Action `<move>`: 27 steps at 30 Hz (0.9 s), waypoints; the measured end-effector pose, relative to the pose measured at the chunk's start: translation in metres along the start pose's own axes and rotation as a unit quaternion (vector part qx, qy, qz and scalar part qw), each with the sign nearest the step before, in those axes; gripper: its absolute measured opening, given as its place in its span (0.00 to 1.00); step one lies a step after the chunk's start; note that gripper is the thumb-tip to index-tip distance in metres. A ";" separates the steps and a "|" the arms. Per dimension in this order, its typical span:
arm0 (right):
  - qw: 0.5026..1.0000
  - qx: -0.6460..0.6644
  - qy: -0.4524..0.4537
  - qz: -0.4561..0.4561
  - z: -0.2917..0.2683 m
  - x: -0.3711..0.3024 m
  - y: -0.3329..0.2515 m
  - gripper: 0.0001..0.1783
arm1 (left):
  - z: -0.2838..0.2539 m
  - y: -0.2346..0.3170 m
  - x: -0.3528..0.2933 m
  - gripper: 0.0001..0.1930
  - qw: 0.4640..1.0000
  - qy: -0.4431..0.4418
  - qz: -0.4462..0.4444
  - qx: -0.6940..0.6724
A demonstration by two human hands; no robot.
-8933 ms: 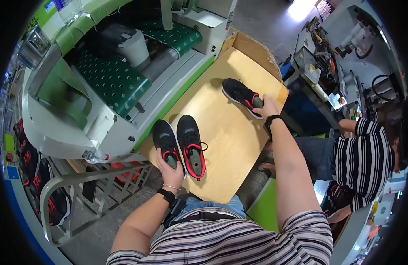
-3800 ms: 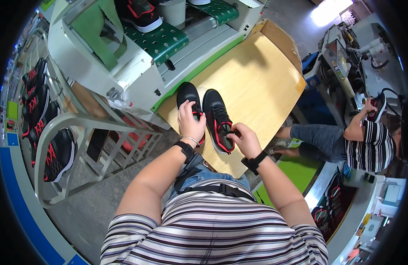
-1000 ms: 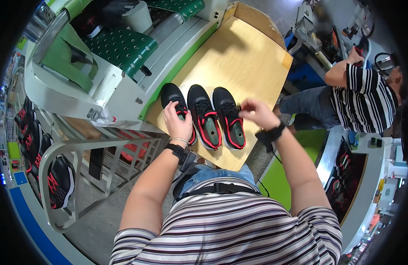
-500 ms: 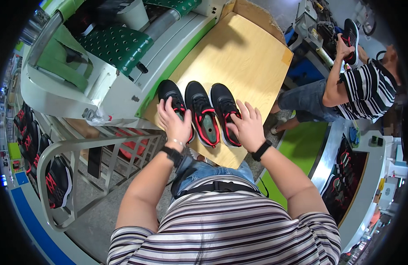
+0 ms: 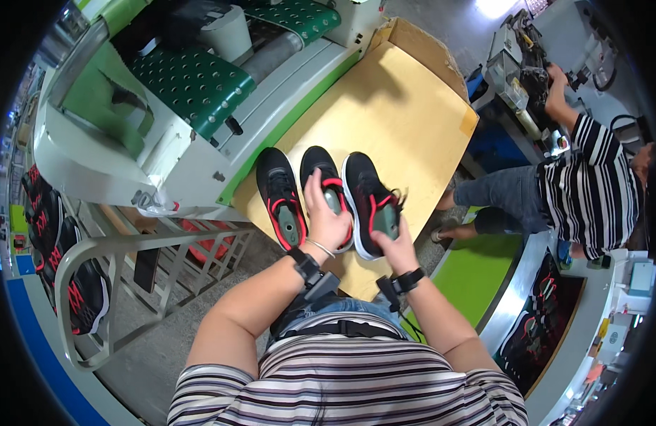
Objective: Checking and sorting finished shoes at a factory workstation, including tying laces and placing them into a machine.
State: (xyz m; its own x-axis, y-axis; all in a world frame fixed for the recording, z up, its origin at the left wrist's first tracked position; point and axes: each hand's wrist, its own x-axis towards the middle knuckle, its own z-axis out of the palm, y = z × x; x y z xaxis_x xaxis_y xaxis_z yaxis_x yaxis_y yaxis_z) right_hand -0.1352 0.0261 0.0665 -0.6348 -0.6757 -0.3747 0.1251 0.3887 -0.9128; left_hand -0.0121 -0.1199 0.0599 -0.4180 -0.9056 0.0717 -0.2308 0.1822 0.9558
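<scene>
**Three shoes at the near edge of the board**

We see three black shoes with red trim lying side by side on a tan board (image 5: 406, 121), all crowded toward its near edge. Our left hand (image 5: 326, 216) is closed over the heel of the middle shoe (image 5: 321, 167), fingers wrapped over its opening. Our right hand (image 5: 393, 241) grips the heel of the right shoe (image 5: 367, 188), thumb at the collar, and that heel is tipped up a little off the board. The left shoe (image 5: 278, 188) lies untouched just beside our left hand, its toe close to the board's left edge, where a green strip of the conveyor frame (image 5: 200, 149) begins.

Beyond the toes the board is bare right up to its raised cardboard lip (image 5: 420, 42) at the far end, so most free room lies ahead. To the left the conveyor with its green studded belt (image 5: 189, 78) hems the board in. To the right the board ends in a straight edge, past which another person (image 5: 590, 184) in a striped shirt sits at a machine (image 5: 516, 57). A metal rack (image 5: 108, 255) holding more shoes stands at our lower left.
</scene>
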 end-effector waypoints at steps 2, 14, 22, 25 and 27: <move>0.990 0.139 -0.009 0.015 -0.012 0.010 -0.024 0.32 | -0.019 0.012 0.027 0.49 0.985 0.017 -0.147 -0.083; 0.933 0.035 -0.130 -0.334 0.048 0.154 -0.276 0.35 | -0.172 0.185 0.139 0.47 0.963 0.195 0.140 -0.117; 0.891 -0.294 0.048 -0.343 0.165 0.306 -0.352 0.57 | -0.182 0.121 0.283 0.53 0.923 0.366 0.018 0.118; 0.881 -0.163 0.108 -0.430 0.181 0.295 -0.324 0.53 | -0.189 0.111 0.279 0.48 0.897 0.421 0.080 0.109; 0.871 -0.083 0.098 -0.474 0.179 0.277 -0.279 0.48 | -0.190 0.098 0.266 0.46 0.871 0.458 0.144 0.107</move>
State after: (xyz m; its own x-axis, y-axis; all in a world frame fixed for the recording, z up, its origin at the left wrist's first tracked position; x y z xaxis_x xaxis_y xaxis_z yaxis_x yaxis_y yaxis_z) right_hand -0.2095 -0.3814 0.1884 -0.5133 -0.6282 0.5848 -0.6283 -0.1891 -0.7546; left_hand 0.0211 -0.4158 0.2266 0.3672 -0.7185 0.5907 -0.4311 0.4312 0.7926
